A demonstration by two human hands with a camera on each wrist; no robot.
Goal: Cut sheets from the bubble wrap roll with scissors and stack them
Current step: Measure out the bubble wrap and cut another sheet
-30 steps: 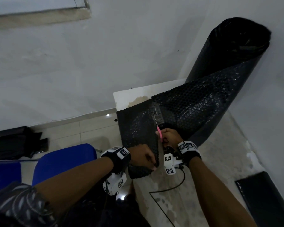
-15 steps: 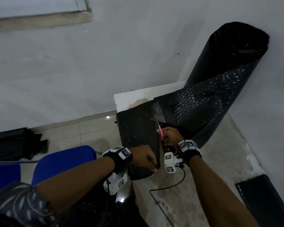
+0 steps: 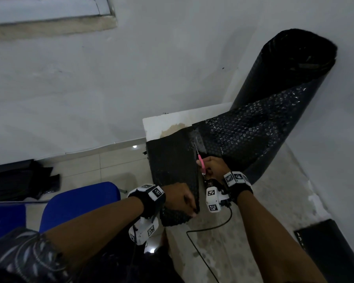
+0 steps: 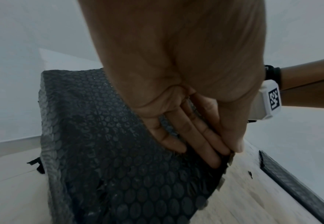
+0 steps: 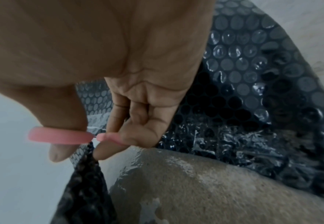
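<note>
A big black bubble wrap roll (image 3: pixel 290 64) leans in the wall corner, its loose end spread over the worn table (image 3: pixel 243 231). My right hand (image 3: pixel 213 166) holds pink-handled scissors (image 3: pixel 200 160), thumb and fingers through the pink loops (image 5: pixel 61 137), blades pointing away along a cut in the wrap. Left of the cut, a partly cut sheet (image 3: pixel 172 160) hangs over the table's left edge. My left hand (image 3: pixel 182 201) pinches the near edge of that sheet (image 4: pixel 119 166), fingers underneath and thumb on top.
A blue chair (image 3: pixel 78 203) stands left of the table, over a tiled floor. Dark material (image 3: pixel 18 180) lies on the floor by the left wall. A black flat piece (image 3: pixel 335 252) rests at the table's right edge, and a black cable (image 3: pixel 208 229) trails across the tabletop.
The scissors have moved a little farther along the cut, away from me. My left hand keeps its grip on the sheet's near edge. The camera has tilted slightly.
</note>
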